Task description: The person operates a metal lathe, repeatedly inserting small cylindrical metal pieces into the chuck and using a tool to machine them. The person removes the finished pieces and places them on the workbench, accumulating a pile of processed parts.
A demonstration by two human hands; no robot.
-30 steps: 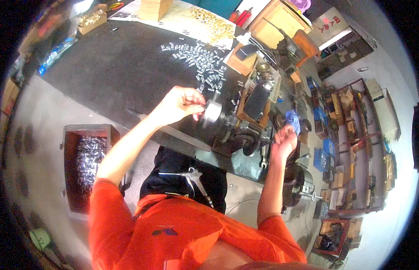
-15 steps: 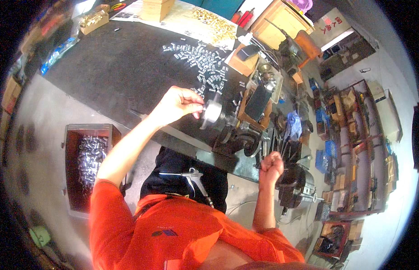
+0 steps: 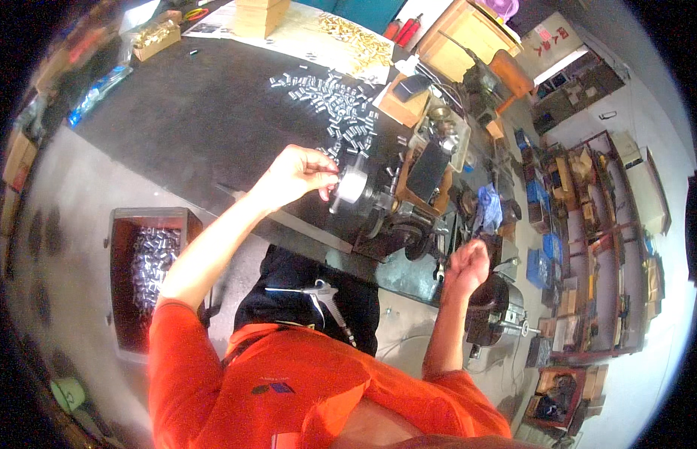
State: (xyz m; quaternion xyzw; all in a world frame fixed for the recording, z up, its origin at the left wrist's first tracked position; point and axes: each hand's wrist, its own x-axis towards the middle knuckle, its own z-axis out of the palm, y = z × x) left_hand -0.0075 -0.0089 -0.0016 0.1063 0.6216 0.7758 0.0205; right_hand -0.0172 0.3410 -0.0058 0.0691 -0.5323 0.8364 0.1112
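Cylinder (image 3: 354, 185), silvery, mid-frame, long axis slanting toward lower right — left hand (image 3: 300, 178), fingertips together, by its left end; right hand (image 3: 468, 262), fingers curled — contents of both unclear.

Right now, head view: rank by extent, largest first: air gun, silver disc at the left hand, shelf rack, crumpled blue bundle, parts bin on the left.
1. Shelf rack
2. Parts bin, partly hidden
3. Air gun, long but thin
Unranked, smallest: silver disc and blue bundle; they look alike.
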